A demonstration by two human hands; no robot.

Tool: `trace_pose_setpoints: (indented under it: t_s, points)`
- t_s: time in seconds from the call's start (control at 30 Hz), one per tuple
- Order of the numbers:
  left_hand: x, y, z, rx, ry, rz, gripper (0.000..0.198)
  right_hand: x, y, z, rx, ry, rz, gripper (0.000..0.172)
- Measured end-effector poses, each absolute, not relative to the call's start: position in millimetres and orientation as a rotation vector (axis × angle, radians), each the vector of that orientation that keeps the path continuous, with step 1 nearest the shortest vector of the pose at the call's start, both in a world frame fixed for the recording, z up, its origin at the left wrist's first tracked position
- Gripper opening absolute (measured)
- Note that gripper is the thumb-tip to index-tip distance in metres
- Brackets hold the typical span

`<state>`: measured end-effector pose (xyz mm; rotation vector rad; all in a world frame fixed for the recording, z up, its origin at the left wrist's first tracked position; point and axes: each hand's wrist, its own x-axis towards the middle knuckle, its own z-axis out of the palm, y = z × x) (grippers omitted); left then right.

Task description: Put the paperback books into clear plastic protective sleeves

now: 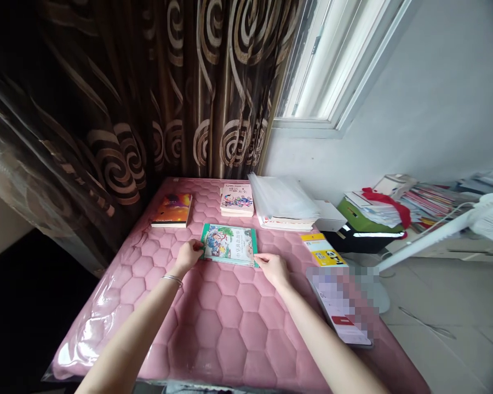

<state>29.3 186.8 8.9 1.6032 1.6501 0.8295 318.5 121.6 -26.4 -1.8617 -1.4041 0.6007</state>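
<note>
A green picture book (229, 244) lies flat on the pink quilted table cover (225, 317). My left hand (188, 254) grips the book's near left corner, thumb on the cover. My right hand (272, 266) pinches its near right corner. A thin bracelet sits on my left wrist. Behind the green book lie an orange book (172, 210) at the left and a pink-and-white book (237, 200) in the middle.
A stack of papers in clear plastic (282, 205) lies at the back right, a white box (329, 217) beside it. A yellow booklet (323, 250) and a phone (343, 309) lie at the right edge. Brown swirl curtain (148, 93) hangs behind; cluttered books and a fan stand right.
</note>
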Motion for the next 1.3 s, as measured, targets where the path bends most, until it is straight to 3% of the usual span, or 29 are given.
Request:
trace_pose_setpoints:
  t_s: [0.23,0.43,0.57,1.3]
  points:
    - [19.8,173.1,17.1,1.812,1.659,0.777,0.017,325.9,125.6,-24.2,-1.788,-1.488,0.625,0.019]
    - [39.6,143.3,20.7,2.377,1.452,0.82,0.018,271.2,107.5,0.0,-1.744,-1.675,0.061,0.014]
    - [56.2,134.8,11.9,2.701,1.284,0.726,0.009,227.8,108.4,4.6,-1.706,-1.886,0.042,0.008]
    - [9.4,153.6,-4.8,2.46,1.518,0.867,0.013,309.1,94.5,-17.9,-1.73,-1.76,0.007,0.016]
